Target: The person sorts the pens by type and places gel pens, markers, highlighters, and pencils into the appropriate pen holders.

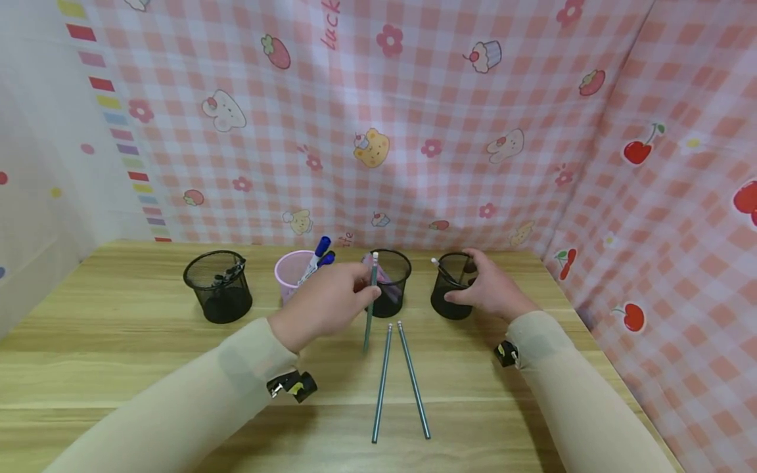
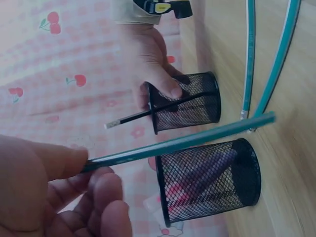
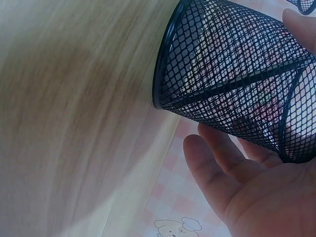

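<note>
My left hand (image 1: 325,299) pinches a green pencil (image 1: 369,322) near its eraser end, between thumb and fingers. The pencil points downward, just in front of the middle black mesh pen cup (image 1: 390,307), which holds pink and purple items. In the left wrist view the pencil (image 2: 187,141) crosses close by that cup's side. My right hand (image 1: 495,286) holds the rightmost mesh pen cup (image 1: 445,300), thumb at the near side and fingers round the far side. One dark pencil with a white eraser (image 2: 113,124) leans inside this cup. Seen from the right wrist, fingers curve along the mesh wall (image 3: 237,74).
Two green pencils, one on the left (image 1: 382,384) and one on the right (image 1: 414,381), lie on the wooden table (image 1: 473,407). A pink cup (image 1: 286,270) with blue-capped markers (image 1: 322,246) and another black mesh cup (image 1: 223,303) with dark items stand left. Checked cloth (image 1: 437,98) hangs behind.
</note>
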A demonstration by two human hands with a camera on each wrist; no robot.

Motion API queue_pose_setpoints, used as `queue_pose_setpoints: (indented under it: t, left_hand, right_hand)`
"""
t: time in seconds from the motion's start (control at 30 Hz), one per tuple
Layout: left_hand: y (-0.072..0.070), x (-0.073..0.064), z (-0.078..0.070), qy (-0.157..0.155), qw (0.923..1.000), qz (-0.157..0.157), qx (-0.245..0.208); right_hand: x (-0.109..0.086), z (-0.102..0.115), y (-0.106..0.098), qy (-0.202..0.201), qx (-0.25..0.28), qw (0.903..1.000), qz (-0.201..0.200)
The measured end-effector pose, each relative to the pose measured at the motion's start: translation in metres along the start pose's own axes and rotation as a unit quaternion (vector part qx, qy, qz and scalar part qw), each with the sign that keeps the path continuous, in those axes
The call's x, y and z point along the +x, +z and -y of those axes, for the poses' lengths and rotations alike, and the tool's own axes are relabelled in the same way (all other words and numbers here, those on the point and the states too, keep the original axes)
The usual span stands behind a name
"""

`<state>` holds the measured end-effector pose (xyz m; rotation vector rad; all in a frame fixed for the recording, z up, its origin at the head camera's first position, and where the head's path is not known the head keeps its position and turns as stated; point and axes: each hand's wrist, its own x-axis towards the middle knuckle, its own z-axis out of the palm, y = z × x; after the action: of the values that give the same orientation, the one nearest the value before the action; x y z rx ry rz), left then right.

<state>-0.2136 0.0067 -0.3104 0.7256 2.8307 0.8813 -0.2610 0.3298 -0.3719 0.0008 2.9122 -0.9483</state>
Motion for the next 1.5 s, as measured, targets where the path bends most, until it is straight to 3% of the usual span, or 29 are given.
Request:
queue_pose_setpoints:
  t: [0.33, 0.67, 0.93, 1.13, 1.33, 1.5]
  left_hand:
    - [-0.001, 0.002, -0.005, 0.023, 0.9919, -0.085, -0.092]
    - [0.01, 0.009, -0.013, 0.058, 0.9668, -0.183, -0.168]
    - [0.022, 0.018, -0.02, 0.053, 0.9582, -0.188, -0.209]
    - [0.032, 0.025, -0.023, 0.055, 0.9563, -0.217, -0.188]
    - [0.04, 0.03, -0.027, 0.054, 0.9473, -0.214, -0.232]
    - [0.043, 0.033, -0.029, 0.053, 0.9444, -0.218, -0.241]
  right_hand:
    - [0.0, 0.0, 0.0, 0.003, 0.002, 1.0, 0.001]
    - [0.0, -0.001, 0.001, 0.0, 0.005, 1.0, 0.001]
    - [0.0, -0.001, 0.0, -0.001, 0.007, 1.0, -0.001]
    - [0.001, -0.002, 0.0, -0.003, 0.002, 1.0, -0.004]
    - [0.0, 0.0, -0.001, 0.0, -0.003, 1.0, -0.003]
    - [0.0, 0.0, -0.001, 0.002, -0.005, 1.0, -0.002]
